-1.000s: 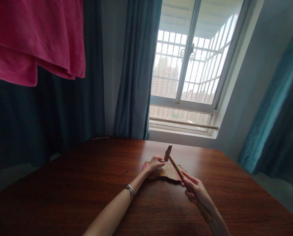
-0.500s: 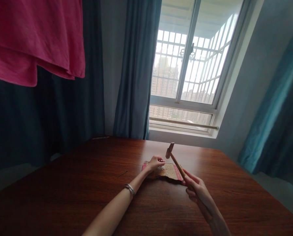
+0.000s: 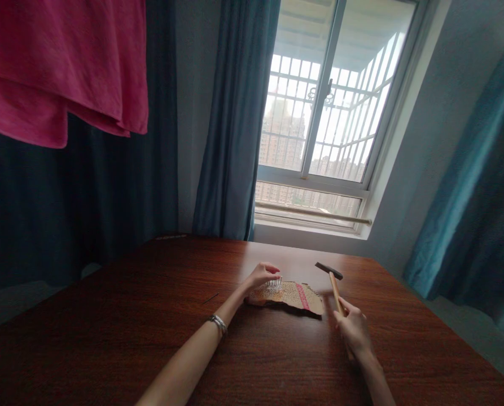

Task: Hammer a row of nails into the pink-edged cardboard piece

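Observation:
A flat, ragged-edged piece of cardboard (image 3: 313, 303) dotted with small holes and crossed by a pink band lies on the table. Several thin metal nails (image 3: 274, 282) stand upright in its left part. Over those nails, my left hand (image 3: 263, 274) is closed, thumb and fingers pinched together; what the fingertips hold is too small to make out. My right hand (image 3: 355, 328) grips the wooden handle of a hammer (image 3: 335, 287) to the right of the cardboard. The hammer's dark head is raised above the table, apart from the nails.
Left of the cardboard, a thin dark rod (image 3: 211, 298) lies on the brown wooden table (image 3: 252, 355). A pink cloth (image 3: 65, 67) hangs at upper left. Behind the table are a barred window (image 3: 305, 124) and blue curtains (image 3: 230, 124).
My right hand has swung the hammer to the right, away from the cardboard, and its head has turned. My left hand has shifted slightly left, and more of the nails and cardboard shows.

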The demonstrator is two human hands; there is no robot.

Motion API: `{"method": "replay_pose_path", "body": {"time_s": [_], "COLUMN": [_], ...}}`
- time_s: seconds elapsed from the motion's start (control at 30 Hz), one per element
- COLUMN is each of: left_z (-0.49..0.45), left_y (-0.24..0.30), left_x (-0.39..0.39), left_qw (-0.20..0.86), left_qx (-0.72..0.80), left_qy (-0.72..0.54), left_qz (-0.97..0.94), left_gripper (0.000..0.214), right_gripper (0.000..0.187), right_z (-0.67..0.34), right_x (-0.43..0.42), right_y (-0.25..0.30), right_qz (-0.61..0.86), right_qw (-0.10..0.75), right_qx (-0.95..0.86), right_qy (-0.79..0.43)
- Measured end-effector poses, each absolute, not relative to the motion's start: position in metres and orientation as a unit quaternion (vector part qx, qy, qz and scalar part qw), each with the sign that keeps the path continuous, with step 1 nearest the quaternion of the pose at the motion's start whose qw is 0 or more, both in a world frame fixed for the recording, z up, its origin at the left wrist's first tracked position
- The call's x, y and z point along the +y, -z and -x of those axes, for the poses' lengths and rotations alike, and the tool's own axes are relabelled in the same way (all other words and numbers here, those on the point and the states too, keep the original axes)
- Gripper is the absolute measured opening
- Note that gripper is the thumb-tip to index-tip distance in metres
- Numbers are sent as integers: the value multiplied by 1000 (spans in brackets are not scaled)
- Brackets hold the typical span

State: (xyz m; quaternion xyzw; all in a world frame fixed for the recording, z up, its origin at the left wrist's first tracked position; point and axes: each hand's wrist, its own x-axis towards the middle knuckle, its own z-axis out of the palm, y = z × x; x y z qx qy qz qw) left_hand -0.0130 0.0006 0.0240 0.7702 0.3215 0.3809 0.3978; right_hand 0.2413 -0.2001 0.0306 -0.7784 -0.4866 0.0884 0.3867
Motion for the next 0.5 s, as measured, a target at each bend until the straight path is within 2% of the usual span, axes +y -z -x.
{"method": "replay_pose_path", "body": {"time_s": [0.17,0.33,0.5], "left_z": [37,62,100], "left_y": [-57,-90,-99], "left_x": [14,12,1], "left_qw": [422,403,328], "left_qx": [371,397,426], "left_qy": [-449,-492,-389], "left_qz": [-695,-662,-748], "left_gripper": [31,27,30], "right_gripper": [48,45,45], "right_z": [-258,-258,-259], "right_x": [-205,-210,-211], "right_y": [-30,-29,-26], "right_qz": [827,834,843], "right_qw": [264,204,171], "right_qx": [-495,-513,-510], "right_qy": [-28,-15,-4]}}
